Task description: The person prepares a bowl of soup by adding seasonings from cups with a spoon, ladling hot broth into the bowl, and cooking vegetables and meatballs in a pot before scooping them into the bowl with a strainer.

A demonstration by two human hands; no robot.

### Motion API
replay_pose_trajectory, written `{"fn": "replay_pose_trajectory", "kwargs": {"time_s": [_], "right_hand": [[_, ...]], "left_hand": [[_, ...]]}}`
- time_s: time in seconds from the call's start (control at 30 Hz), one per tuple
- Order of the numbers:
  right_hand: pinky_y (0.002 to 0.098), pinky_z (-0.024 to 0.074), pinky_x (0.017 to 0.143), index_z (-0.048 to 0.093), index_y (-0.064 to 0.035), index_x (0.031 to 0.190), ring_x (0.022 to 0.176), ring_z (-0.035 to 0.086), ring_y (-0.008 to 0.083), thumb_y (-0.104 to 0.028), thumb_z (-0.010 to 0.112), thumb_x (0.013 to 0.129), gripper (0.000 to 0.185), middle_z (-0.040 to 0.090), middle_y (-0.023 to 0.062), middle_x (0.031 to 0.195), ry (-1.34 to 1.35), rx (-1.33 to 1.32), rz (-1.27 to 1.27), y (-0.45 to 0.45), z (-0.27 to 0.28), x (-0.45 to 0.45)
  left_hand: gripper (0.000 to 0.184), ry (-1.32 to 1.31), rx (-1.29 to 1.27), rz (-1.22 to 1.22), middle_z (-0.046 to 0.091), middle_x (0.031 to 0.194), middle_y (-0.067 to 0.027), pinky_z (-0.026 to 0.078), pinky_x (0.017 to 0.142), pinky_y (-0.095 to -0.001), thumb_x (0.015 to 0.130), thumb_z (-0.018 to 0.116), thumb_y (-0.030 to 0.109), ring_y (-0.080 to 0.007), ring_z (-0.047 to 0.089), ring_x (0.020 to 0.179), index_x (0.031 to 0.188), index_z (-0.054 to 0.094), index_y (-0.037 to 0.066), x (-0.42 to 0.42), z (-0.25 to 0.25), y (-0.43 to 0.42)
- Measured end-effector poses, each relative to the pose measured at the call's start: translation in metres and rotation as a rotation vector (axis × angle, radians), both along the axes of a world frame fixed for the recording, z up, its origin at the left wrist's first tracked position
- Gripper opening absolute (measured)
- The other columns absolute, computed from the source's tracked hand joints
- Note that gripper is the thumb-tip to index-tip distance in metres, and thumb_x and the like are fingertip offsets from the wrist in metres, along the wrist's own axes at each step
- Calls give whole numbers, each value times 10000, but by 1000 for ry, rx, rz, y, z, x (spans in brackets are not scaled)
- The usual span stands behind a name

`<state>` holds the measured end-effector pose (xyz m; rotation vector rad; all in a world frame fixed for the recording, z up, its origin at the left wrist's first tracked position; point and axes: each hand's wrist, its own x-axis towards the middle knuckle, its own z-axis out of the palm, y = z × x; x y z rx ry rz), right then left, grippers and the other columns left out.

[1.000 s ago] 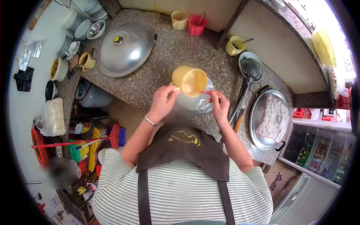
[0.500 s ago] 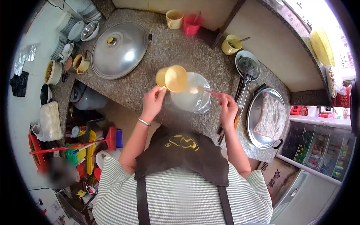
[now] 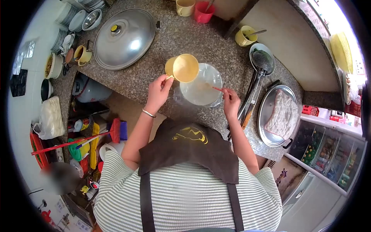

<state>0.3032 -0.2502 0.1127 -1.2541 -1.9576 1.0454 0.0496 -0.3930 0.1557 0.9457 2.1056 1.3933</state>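
Note:
My left hand [image 3: 157, 93] is closed on the handle of a yellow mug [image 3: 184, 69]. The mug tips toward the bowl, and pale contents show inside it. Just right of and below it, a round bowl [image 3: 195, 96] covered in clear plastic film sits on the speckled counter. Pinched between the fingers of my right hand [image 3: 231, 103] is a thin red-handled spoon [image 3: 218, 89], reaching in over the bowl from the right. Its far end blurs against the whitish contents, so I cannot tell how deep it goes.
A big metal lid [image 3: 125, 40] lies at the left. Along the back stand a yellow mug [image 3: 185, 7] and a red mug [image 3: 204, 12]. To the right are a wire strainer [image 3: 262, 62] and a metal tray [image 3: 266, 133] with a folded cloth [image 3: 283, 114].
The view has tilted, so counter items sit higher. The spoon's end, lifted near the mug's rim before, is now lower toward the bowl's contents. Both hands keep their holds.

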Motion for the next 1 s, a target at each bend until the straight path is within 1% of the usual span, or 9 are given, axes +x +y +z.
{"fn": "replay_pose_trajectory", "kwargs": {"time_s": [0.13, 0.23, 0.37, 0.43, 0.5, 0.7, 0.83, 0.93, 1.0], "right_hand": [[210, 413, 561, 640, 15, 916, 606, 499, 76, -185, 541, 902, 224, 566, 16, 714, 34, -147, -81, 2, -5, 5], [194, 376, 572, 627, 4, 952, 627, 461, 51, -224, 512, 921, 258, 529, -21, 696, 456, -297, -266, 19, 11, 3], [205, 440, 642, 608, 25, 1013, 685, 516, 65, -194, 498, 924, 261, 589, 12, 780, 454, -265, -109, 42, 43, -32], [246, 471, 759, 505, 30, 1197, 786, 569, 104, -149, 507, 913, 336, 602, 66, 945, 406, -332, 40, 49, 48, -51], [256, 460, 794, 408, 0, 1295, 822, 567, 115, -139, 514, 908, 425, 591, 78, 998, 361, -214, 95, 50, 49, -57], [259, 465, 768, 388, 2, 1300, 846, 561, 125, -154, 497, 919, 427, 589, 68, 968, 473, -371, -286, 31, 24, 5], [227, 451, 688, 421, 8, 1255, 748, 533, 98, -166, 492, 921, 383, 578, 50, 888, 332, -383, -460, -14, 11, 82], [207, 448, 643, 462, -26, 1222, 707, 519, 74, -170, 473, 930, 325, 563, 44, 870, 395, -542, -681, -53, 1, 126], [204, 453, 641, 459, -29, 1212, 702, 528, 82, -166, 485, 927, 317, 563, 39, 850, 478, -567, -799, -71, -2, 133]], "left_hand": [[197, -32, -30, -24, 546, 586, -52, 394, 494, -263, 845, 609, 200, -115, 478, 500, 878, 598, 6, -10, -3, 6], [193, 57, -29, -16, 564, 599, -60, 404, 499, -261, 842, 611, 203, -117, 501, 511, 870, 597, 13, -9, 4, 18], [182, 45, -2, -127, 557, 599, -64, 409, 505, -260, 840, 611, 203, -113, 510, 520, 846, 588, 22, -10, 9, 56], [196, -33, -6, -171, 547, 599, -38, 405, 512, -247, 855, 598, 214, -93, 506, 536, 835, 582, 20, -16, -11, 86], [207, -377, 120, -155, 539, 619, -1, 394, 518, -227, 869, 586, 226, -70, 486, 550, 830, 576, 22, -20, -31, 122], [261, -485, 32, -141, 537, 640, 4, 401, 510, -224, 895, 529, 253, -65, 486, 552, 787, 522, 15, -36, -88, 246], [195, -580, 242, -113, 563, 694, -55, 432, 529, -306, 863, 545, 148, -131, 542, 580, 989, 469, 19, -17, -136, 307], [334, 168, 161, 8, 571, 809, -159, 448, 638, -370, 797, 585, 125, -253, 577, 692, 1076, 434, 21, 25, -121, 313], [344, -7, 82, -142, 575, 863, -154, 463, 683, -373, 805, 580, 186, -259, 591, 750, 1088, 443, 47, 65, -129, 338]]}}
